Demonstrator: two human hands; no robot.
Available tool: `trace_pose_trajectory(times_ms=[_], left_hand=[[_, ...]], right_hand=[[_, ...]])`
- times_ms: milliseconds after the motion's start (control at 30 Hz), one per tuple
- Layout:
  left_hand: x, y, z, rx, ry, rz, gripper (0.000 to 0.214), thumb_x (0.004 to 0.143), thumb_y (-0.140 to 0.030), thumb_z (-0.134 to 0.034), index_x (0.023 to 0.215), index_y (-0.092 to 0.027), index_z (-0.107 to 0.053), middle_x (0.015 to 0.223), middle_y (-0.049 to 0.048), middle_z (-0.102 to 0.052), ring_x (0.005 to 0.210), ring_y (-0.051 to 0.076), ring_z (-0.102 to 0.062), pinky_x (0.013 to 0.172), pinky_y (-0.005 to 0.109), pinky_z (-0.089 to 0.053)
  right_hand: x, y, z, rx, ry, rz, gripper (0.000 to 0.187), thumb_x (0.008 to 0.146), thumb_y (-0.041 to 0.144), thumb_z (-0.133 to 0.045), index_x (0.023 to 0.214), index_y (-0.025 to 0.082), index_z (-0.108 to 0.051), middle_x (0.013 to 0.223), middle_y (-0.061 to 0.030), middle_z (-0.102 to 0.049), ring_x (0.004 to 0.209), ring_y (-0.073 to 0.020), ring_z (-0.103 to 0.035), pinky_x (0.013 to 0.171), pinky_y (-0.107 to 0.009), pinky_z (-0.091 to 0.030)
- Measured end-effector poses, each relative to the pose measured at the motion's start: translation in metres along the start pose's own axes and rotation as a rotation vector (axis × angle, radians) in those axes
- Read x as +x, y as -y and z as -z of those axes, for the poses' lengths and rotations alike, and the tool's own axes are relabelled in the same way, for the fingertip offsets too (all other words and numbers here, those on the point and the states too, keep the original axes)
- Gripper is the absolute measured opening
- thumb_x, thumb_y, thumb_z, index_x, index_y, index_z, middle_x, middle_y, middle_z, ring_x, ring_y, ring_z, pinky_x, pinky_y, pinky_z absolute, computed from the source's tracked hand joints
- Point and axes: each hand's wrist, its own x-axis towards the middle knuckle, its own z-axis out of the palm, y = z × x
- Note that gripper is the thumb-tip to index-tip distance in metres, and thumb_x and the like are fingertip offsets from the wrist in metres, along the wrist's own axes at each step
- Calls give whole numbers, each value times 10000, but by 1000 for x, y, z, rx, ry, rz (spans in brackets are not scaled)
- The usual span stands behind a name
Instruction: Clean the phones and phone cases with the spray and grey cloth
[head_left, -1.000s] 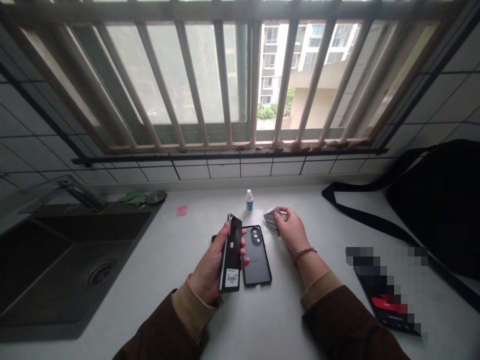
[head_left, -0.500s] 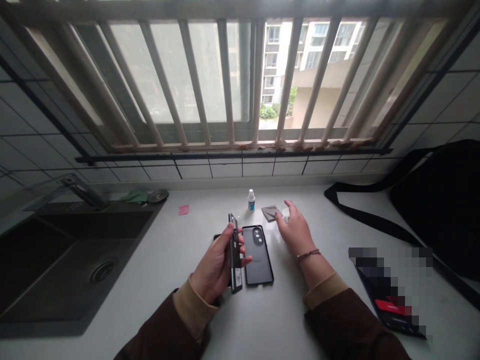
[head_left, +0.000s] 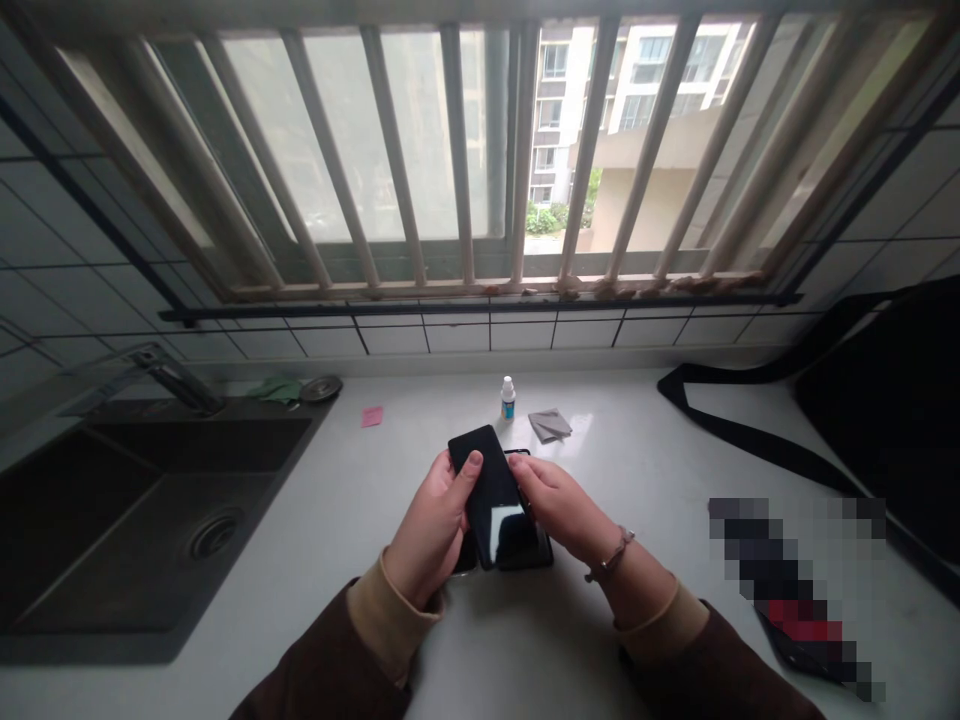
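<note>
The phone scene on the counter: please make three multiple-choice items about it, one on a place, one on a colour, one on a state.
1. Where does the small dropper bottle stand?
A. inside the sink
B. on the counter beyond the hands, beside the grey cloth
C. on the black bag

2. What colour is the sticky note on the counter?
A. pink
B. blue
C. yellow

3. How is the phone held?
A. lying alone on the counter, untouched
B. by the right hand only
C. by both the left hand and the right hand, dark screen facing up

Answers: 1 B, the bottle stands just left of the cloth near the wall. 2 A, the note is pink, near the sink corner. 3 C, fingers of both hands grip its long edges.
</note>
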Motion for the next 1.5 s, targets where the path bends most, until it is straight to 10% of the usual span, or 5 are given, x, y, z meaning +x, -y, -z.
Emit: trace_pose_trajectory(times_ms=[333,533,767,1033,1500], left_hand=[[-1,-2,6,243,61,101,452,947,-446,-733,1312,-185,-693,1270,160,-720,1081,266,-715,758,309,-630],[10,7,16,326,-132,37,438,843,-334,-851,1219,-146,-729,1152,147,-735,936,214,-709,692,281,-629],[6,4,18,600,-104,-134,254,793,-316,-868,1020,-212,-818,1066,92,-783,1026,266,-712,892,309,-571],[1,10,18,751,-28,-76,213,816,-370,-830,953,-209,-810,869,93,-779,700,241,-694,662,299,-516],[3,15,23,1137,87,-72,491,955,-581,-595,1172,-178,-773,1101,140,-802,844,283,-764,737,353,-556]], right_hand=[[4,-3,6,25,-95,-137,467,1042,508,-442,1035,164,-758,975,-82,-798,887,-243,-726,759,-317,-549],[8,-8,24,-508,-279,-134,535,1081,452,-328,886,189,-751,869,-93,-782,810,-246,-707,707,-313,-492],[8,-15,25,-744,-279,-179,492,1099,361,-334,852,196,-726,926,-140,-779,853,-253,-705,713,-315,-421],[5,-14,17,-855,-249,-168,420,1101,321,-381,881,194,-716,908,-131,-784,854,-245,-726,689,-303,-402],[-1,-8,7,-929,-267,-207,292,1061,294,-497,1263,171,-669,987,-136,-807,933,-295,-774,692,-310,-424]])
